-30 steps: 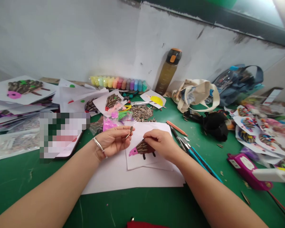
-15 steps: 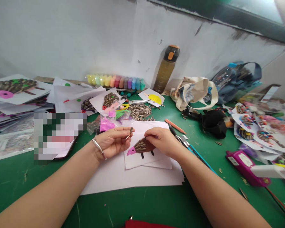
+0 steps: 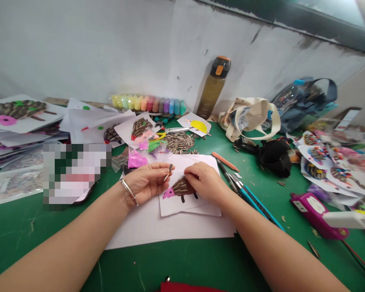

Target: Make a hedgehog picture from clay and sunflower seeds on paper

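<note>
Between thumb and fingertips, my left hand (image 3: 149, 180) pinches a striped sunflower seed (image 3: 168, 172) just left of the picture. My right hand (image 3: 207, 181) is closed, its fingertips over the upper edge of the hedgehog's back; whether a seed is between them is hidden. The hedgehog (image 3: 180, 187) has a pink clay face, dark legs and a brown body partly covered with sunflower seeds. It lies on a small white card (image 3: 170, 210) atop larger white paper (image 3: 140, 233). Behind the paper sits a pile of loose sunflower seeds (image 3: 179, 142).
At the left are stacked seed pictures (image 3: 48, 125) and a pixelated phone-like object (image 3: 79, 174). Coloured clay packs (image 3: 149, 104) and a water bottle (image 3: 214, 87) stand by the wall. Pens (image 3: 252, 198) lie right of the paper, near a magenta glue-gun-like tool (image 3: 316, 213) and a cloth bag (image 3: 249, 119).
My right hand has shifted slightly up and left along the hedgehog's back. My left hand has moved a little right, still pinching its seed.
</note>
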